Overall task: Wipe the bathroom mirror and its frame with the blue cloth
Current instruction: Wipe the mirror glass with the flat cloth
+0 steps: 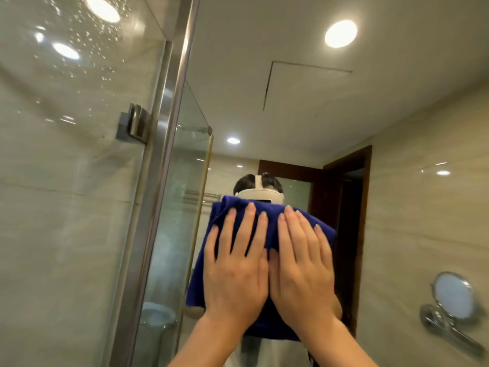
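Observation:
The blue cloth [203, 263] lies flat against the large bathroom mirror [291, 115], a little below the middle of the head view. My left hand [235, 263] and my right hand [304, 266] press on it side by side with straight, spread fingers, thumbs meeting in the centre. The cloth's lower part hangs down behind my wrists. The mirror's metal frame [169, 144] runs as a slanted vertical strip to the left of the cloth. Above the cloth the mirror shows a person's head with a white headset.
A glass shower panel [66, 154] with water drops and a metal hinge [133, 125] stands left of the frame. A round chrome magnifying mirror [453, 296] on an arm sticks out at the lower right. Reflected in the mirror are a dark wooden door and ceiling lights.

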